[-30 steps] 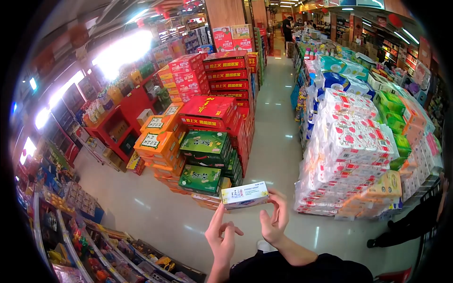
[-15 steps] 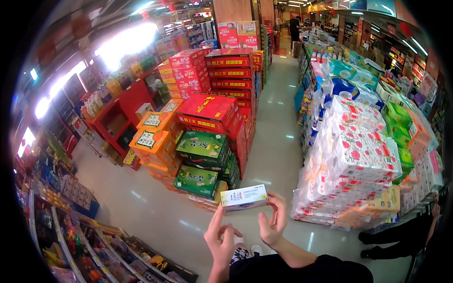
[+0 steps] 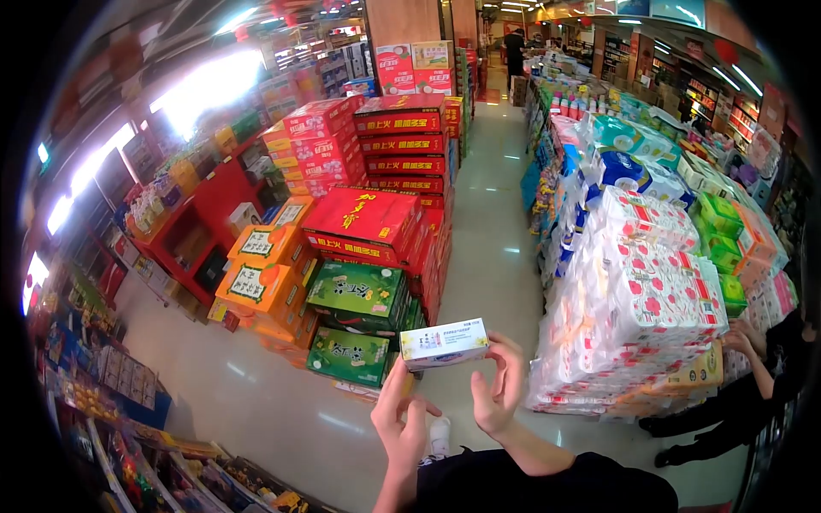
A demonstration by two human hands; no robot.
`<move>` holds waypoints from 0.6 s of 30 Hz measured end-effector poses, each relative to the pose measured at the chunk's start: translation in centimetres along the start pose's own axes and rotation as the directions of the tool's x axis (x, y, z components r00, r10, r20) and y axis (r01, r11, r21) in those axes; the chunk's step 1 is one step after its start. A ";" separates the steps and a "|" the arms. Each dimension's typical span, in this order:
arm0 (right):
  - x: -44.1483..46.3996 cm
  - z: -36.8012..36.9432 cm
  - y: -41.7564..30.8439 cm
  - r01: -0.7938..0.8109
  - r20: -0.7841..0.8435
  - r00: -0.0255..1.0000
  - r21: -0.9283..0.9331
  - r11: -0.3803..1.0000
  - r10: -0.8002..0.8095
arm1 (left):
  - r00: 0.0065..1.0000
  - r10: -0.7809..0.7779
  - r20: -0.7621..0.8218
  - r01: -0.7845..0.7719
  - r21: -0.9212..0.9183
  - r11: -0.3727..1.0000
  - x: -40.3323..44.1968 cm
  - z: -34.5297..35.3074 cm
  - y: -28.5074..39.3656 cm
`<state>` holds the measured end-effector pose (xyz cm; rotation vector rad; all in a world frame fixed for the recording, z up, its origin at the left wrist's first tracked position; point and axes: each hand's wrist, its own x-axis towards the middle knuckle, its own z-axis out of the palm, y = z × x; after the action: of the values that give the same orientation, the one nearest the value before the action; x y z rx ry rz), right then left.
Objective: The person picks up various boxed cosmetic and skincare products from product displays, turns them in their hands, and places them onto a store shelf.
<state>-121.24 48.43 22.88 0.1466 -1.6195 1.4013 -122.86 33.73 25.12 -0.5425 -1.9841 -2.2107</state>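
A small white carton (image 3: 444,344) with printed text, small pictures and a blue patch along its lower edge is held up in front of me. My left hand (image 3: 398,421) pinches its left end with the fingertips, the other fingers loosely bent. Fingers of my right hand (image 3: 498,386) press on its right end, while that thumb stands apart below the carton. The box is nearly level, tilted slightly up at the right. Its underside and back are hidden.
Stacked green cartons (image 3: 357,288), orange cartons (image 3: 261,265) and red drink cases (image 3: 363,224) stand ahead to the left. Plastic-wrapped tissue packs (image 3: 646,286) are piled at the right, beside a person in dark clothes (image 3: 727,419). An aisle (image 3: 487,222) runs between; shelves (image 3: 184,466) line the lower left.
The view has shifted, so the stacks on the left sit farther left. Both hands keep hold of the carton, which appears slightly higher. More of the other person's arms shows at the right.
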 end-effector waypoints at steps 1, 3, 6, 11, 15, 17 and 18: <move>0.6 0.5 0.3 0.004 -0.007 1.000 -0.014 1.000 -0.005 | 1.000 -0.007 0.006 0.007 -0.014 1.000 1.0 -0.1 -0.1; 1.5 1.6 1.0 0.009 -0.039 0.999 -0.028 1.000 -0.010 | 0.999 -0.038 0.021 0.039 -0.068 0.997 2.9 -0.5 -0.2; 2.7 3.2 2.6 0.016 -0.088 0.996 -0.036 0.999 -0.019 | 0.997 -0.037 0.060 0.041 -0.071 0.997 5.7 -1.1 -0.8; 4.6 5.7 4.8 0.030 -0.079 0.996 -0.065 0.997 -0.035 | 0.999 -0.016 0.050 0.019 -0.045 0.999 9.2 -2.3 -2.3; 5.7 8.2 6.8 0.015 -0.054 0.998 -0.056 0.998 -0.018 | 0.999 -0.021 0.029 0.022 -0.053 0.998 11.9 -3.8 -3.4; 6.0 9.3 7.6 0.011 -0.051 0.999 -0.059 0.998 -0.014 | 0.999 -0.026 0.027 0.027 -0.052 0.998 13.0 -4.5 -3.9; 6.2 9.9 7.9 0.009 -0.053 0.999 -0.063 0.998 -0.013 | 0.999 -0.031 0.029 0.033 -0.051 0.998 13.5 -4.9 -4.1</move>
<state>-135.15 45.85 22.82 0.0807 -1.6140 1.3340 -137.61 31.47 25.52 -0.5552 -1.9679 -2.2917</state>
